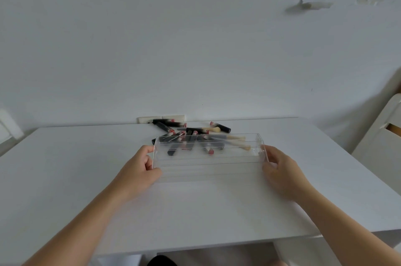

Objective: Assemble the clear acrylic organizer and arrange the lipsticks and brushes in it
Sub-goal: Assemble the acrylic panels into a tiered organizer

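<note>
The clear acrylic organizer (209, 158) is held between the two hands on the white table (65, 179), gripped at its left end by the left hand (138, 169) and at its right end by the right hand (280, 170). Just behind it, lipsticks (166, 127) and brushes (213, 129) are seen scattered in a loose pile, partly viewed through the clear walls. A wall socket (161, 118) is noted at the table's far edge.

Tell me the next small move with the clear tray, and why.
Probably set the clear acrylic tray flat on the white table, just in front of the pile. Both hands hold it, left hand and right hand at its two ends, and the lipsticks and brushes lie loose behind it, none visibly inside.
</note>
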A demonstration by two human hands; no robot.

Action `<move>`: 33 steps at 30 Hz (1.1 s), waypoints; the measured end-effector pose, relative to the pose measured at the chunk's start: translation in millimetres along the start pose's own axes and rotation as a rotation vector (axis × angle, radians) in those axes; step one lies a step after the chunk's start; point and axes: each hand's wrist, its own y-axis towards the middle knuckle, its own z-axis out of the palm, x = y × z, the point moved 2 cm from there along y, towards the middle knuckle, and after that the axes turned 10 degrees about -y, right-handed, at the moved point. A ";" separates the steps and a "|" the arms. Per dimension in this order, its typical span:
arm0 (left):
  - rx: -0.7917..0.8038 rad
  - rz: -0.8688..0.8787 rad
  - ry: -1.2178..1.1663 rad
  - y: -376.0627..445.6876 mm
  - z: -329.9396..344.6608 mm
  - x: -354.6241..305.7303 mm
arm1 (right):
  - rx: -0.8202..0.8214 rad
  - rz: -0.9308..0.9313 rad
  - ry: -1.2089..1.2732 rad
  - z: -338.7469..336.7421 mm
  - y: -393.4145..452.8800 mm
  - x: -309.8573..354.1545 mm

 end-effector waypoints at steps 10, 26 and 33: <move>-0.107 0.035 0.018 -8.7 -8.4 -5.9 | -0.068 -0.154 -0.183 -5.6 -2.8 4.2; -0.109 0.679 0.642 -5.0 5.0 -33.2 | -0.027 -0.673 -0.599 -0.4 5.0 34.1; -0.079 0.752 0.599 6.4 -3.0 -39.6 | -0.138 -0.698 -0.569 -10.6 14.1 40.8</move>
